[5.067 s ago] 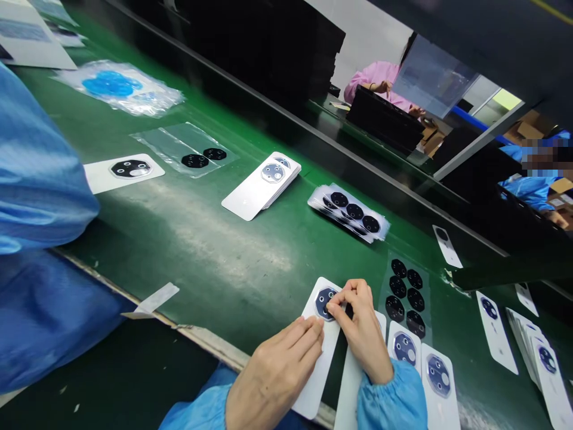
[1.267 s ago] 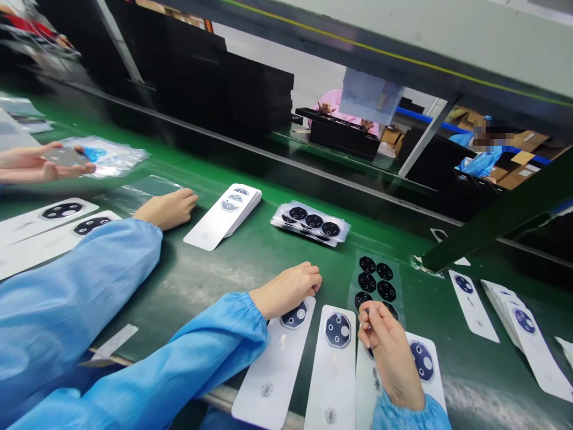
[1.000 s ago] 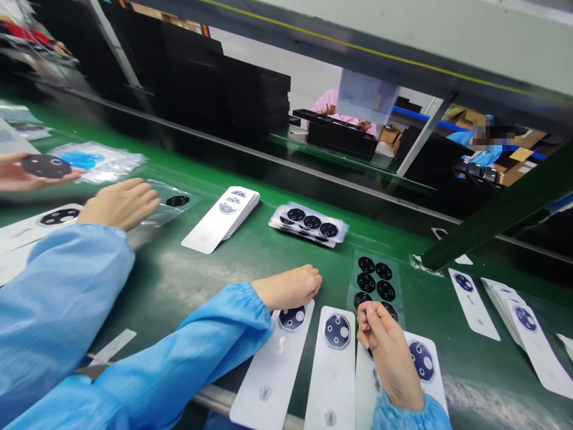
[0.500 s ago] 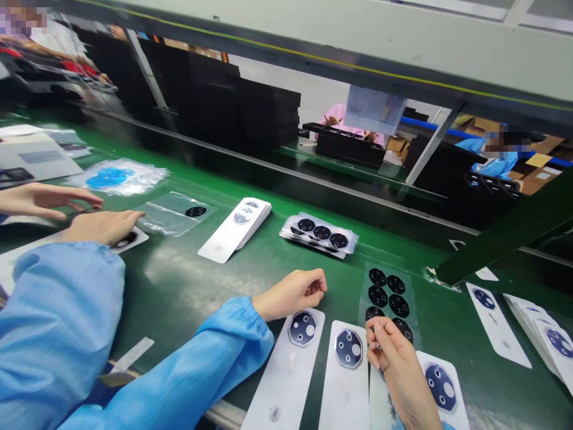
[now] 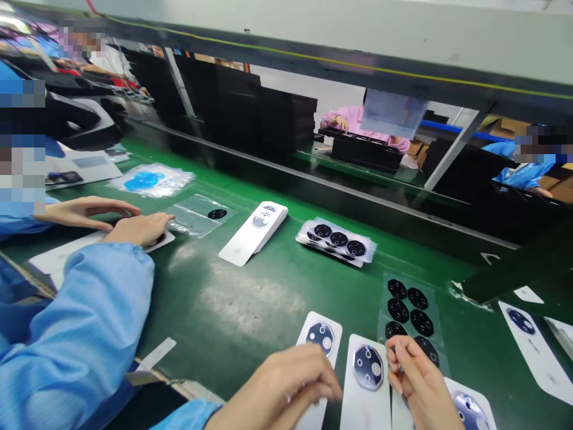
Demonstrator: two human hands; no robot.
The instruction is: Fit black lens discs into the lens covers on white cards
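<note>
My left hand (image 5: 286, 382) hovers low over a white card (image 5: 311, 325) with a dark octagonal patch with holes, covering its middle. Its fingers are curled together, slightly blurred, and whatever they hold is hidden. My right hand (image 5: 421, 382) pinches with thumb and forefinger by the near left edge of a clear sheet of black octagonal stickers (image 5: 397, 309); I cannot make out what is in the pinch. Between my hands lies a second patched card (image 5: 367, 365). Another card (image 5: 470, 403) shows partly right of my right hand.
A co-worker's hands (image 5: 138, 227) work over a card at left. Beyond are a clear bag (image 5: 192, 224), a card stack (image 5: 257, 230) and a pile of sticker sheets (image 5: 335, 242). A green post (image 5: 514, 263) rises at right, near a single card (image 5: 528, 340). A shelf beam crosses overhead.
My left hand has drawn back toward me, from beyond the left card to over its middle. My right hand keeps its pinch beside the sticker sheet. The view has shifted left.
</note>
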